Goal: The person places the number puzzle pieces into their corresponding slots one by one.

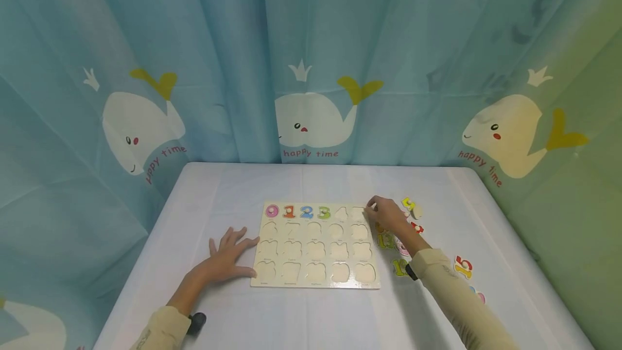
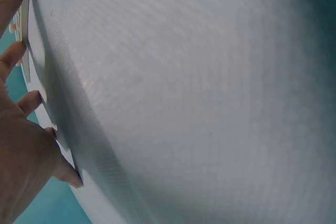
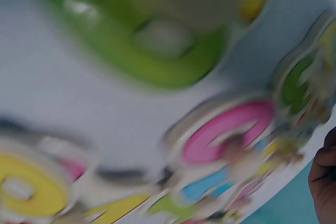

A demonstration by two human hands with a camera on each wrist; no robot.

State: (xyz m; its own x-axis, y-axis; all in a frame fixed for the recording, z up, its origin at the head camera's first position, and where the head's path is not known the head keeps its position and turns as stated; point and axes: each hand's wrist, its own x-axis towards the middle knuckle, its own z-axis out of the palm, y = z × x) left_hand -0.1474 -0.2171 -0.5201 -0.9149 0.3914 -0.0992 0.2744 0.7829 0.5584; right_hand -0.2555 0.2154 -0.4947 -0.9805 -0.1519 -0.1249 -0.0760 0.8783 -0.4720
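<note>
A pale wooden number puzzle board (image 1: 316, 239) lies on the white table, with 0, 1, 2 and 3 filling the start of its top row. The other visible slots are bare. My left hand (image 1: 227, 259) is spread beside the board, thumb and a fingertip at its left edge; the left wrist view shows these fingers (image 2: 13, 59) apart. At the board's upper right corner is my right hand (image 1: 387, 214), fingers bent downward. I cannot tell whether it pinches a piece. Loose number pieces lie under and around the right forearm, among them a green 13 (image 1: 386, 241).
Right of the forearm are a red-and-yellow 15 (image 1: 463, 267) and a partly covered blue-and-pink piece (image 1: 478, 295). A yellow 5 (image 1: 408, 203) lies beyond the right hand. A blurred green piece (image 3: 157, 72) and a pink one (image 3: 231, 129) fill the right wrist view. Whale-print curtains (image 1: 320, 26) surround the table.
</note>
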